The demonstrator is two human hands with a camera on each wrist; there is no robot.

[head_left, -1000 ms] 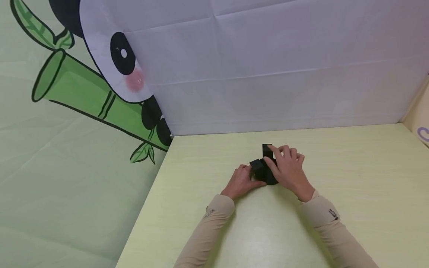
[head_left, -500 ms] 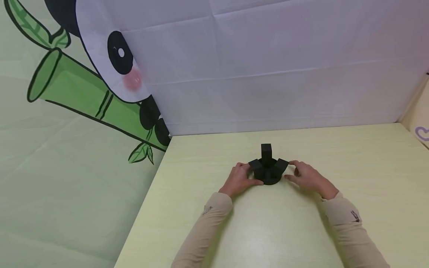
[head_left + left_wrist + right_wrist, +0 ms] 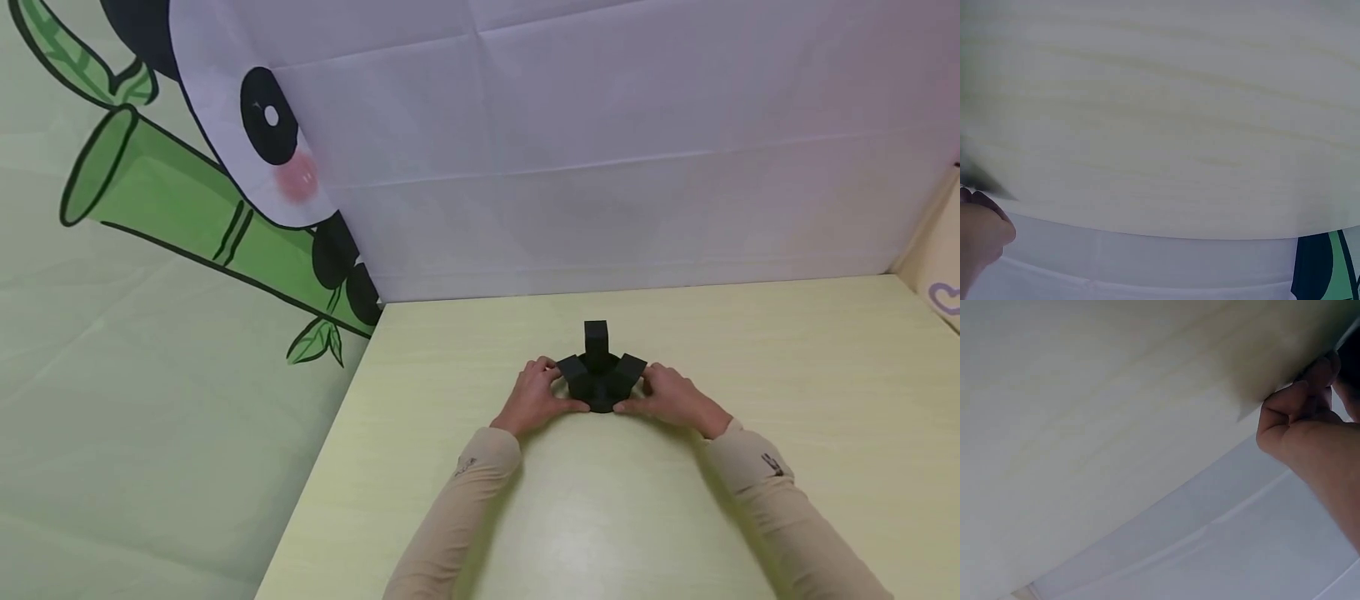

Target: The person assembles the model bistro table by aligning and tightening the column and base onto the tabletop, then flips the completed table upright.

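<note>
A black stand point(image 3: 602, 390) with a round base and three angular blocks sticking up from it rests on the table in the head view. One block rises at the back; the other two lean outward, left and right. My left hand point(image 3: 534, 400) grips the stand's left side, thumb at the front of the base and fingers behind the left block. On the opposite side my right hand point(image 3: 675, 398) holds it likewise, thumb along the front edge. In the right wrist view the curled fingers of that hand point(image 3: 1300, 419) show beside a dark part of the stand point(image 3: 1350, 362).
The pale wood-grain table point(image 3: 592, 517) spreads around the stand. A light fabric backdrop point(image 3: 615, 183) stands along its far edge. On the left hangs a green cloth point(image 3: 150, 400) printed with bamboo and a cartoon panda. A cream panel point(image 3: 937, 250) borders the right side.
My right hand has left the back and right blocks, swung out to the right, then closed in on the stand's right side. The left hand keeps its hold; the stand has stayed in place.
</note>
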